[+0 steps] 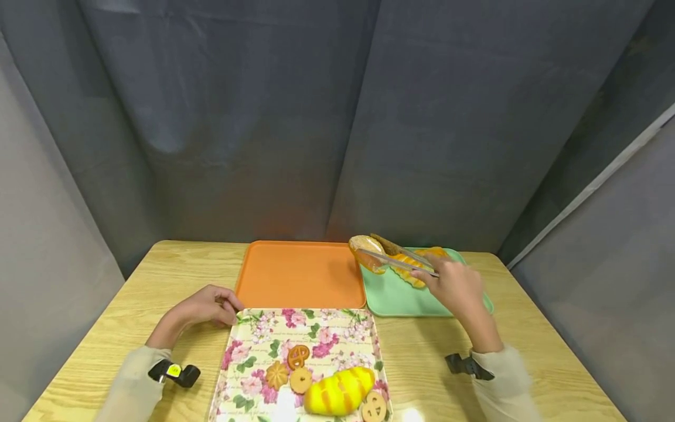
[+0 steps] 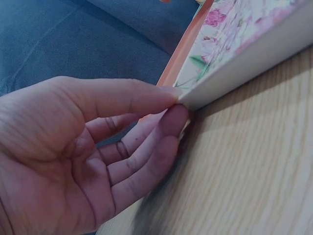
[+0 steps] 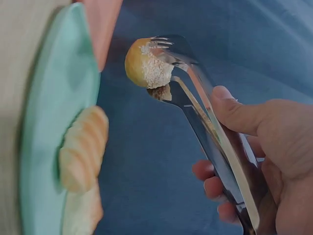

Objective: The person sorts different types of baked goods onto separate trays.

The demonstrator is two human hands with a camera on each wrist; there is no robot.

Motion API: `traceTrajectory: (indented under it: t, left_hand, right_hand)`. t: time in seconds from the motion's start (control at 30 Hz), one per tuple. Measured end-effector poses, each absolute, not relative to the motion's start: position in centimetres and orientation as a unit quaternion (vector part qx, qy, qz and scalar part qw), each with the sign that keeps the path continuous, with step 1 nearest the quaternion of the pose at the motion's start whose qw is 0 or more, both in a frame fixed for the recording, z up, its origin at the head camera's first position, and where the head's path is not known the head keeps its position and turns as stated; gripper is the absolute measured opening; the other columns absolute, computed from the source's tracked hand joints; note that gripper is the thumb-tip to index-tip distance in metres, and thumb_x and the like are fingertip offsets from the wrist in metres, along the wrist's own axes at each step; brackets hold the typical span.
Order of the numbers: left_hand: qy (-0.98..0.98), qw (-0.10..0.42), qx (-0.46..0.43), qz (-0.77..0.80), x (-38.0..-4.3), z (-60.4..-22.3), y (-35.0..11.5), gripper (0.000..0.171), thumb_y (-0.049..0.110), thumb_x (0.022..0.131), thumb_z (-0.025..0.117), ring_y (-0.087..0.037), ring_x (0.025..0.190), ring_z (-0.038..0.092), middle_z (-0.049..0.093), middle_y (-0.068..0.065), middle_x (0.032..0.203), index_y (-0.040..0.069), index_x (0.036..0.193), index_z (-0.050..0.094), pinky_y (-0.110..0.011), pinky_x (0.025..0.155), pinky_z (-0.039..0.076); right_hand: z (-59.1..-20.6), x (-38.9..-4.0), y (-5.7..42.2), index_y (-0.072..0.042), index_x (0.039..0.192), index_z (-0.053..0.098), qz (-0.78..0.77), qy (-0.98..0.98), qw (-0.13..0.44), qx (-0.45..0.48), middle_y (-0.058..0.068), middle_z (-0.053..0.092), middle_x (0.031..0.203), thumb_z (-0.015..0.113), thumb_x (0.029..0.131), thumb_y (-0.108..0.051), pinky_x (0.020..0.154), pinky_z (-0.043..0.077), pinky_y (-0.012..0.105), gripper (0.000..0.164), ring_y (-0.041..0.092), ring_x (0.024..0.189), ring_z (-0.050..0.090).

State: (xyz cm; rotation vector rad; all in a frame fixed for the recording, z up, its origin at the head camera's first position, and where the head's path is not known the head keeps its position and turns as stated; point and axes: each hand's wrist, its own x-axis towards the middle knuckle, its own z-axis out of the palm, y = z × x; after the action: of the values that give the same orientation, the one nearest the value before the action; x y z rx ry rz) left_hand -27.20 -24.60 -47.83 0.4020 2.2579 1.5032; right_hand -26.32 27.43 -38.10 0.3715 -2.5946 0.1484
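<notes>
My right hand (image 1: 457, 288) grips metal tongs (image 3: 215, 132), whose tips clasp a round bread roll (image 1: 367, 253) with a whitish, crumbly top. The roll is held up over the border between the orange tray and the green tray (image 1: 401, 302). On the green tray lies a ridged bread (image 3: 85, 149), with another bread piece (image 1: 433, 251) behind it. With thumb and fingers my left hand (image 1: 210, 305) pinches the far left corner of the floral tray (image 2: 247, 54). That tray carries a yellow striped bread (image 1: 340, 391), a pretzel cookie (image 1: 297, 356) and several other cookies.
The orange tray (image 1: 303, 272) lies beyond the floral tray, left of the green one. All the trays are on a wooden table (image 1: 437, 363). Dark grey cloth (image 1: 253, 129) hangs right behind the table, and lighter panels stand at both sides.
</notes>
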Motion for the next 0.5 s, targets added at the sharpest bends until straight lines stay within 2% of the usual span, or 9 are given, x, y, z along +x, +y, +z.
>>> traceTrajectory:
  t: [0.17, 0.5]
  left_hand:
    - [0.804, 0.201, 0.146, 0.54, -27.1, -47.9, -24.6, 0.032, 0.001, 0.083, 0.076, -0.017, 0.074, 0.065, 0.072, -0.013, 0.09, -0.012, 0.111, 0.066, -0.032, 0.068, 0.057]
    - [0.806, 0.196, 0.151, 0.538, -27.2, -47.8, -24.6, 0.032, 0.0, 0.083, 0.076, -0.015, 0.07, 0.062, 0.072, -0.014, 0.089, -0.012, 0.111, 0.067, -0.031, 0.067, 0.055]
  right_hand:
    - [-39.3, -27.3, 28.0, -0.009, 0.113, 0.073, 0.044, -0.965, 0.227, 0.122, 0.0, 0.043, 0.052, 0.076, 0.088, -0.044, 0.042, 0.021, 0.03, 0.044, 0.016, 0.043, 0.032]
    - [-40.6, -28.4, 29.0, -0.008, 0.116, 0.074, 0.036, -0.975, 0.193, 0.105, -0.001, 0.049, 0.053, 0.074, 0.089, -0.048, 0.042, 0.027, 0.032, 0.048, 0.017, 0.045, 0.041]
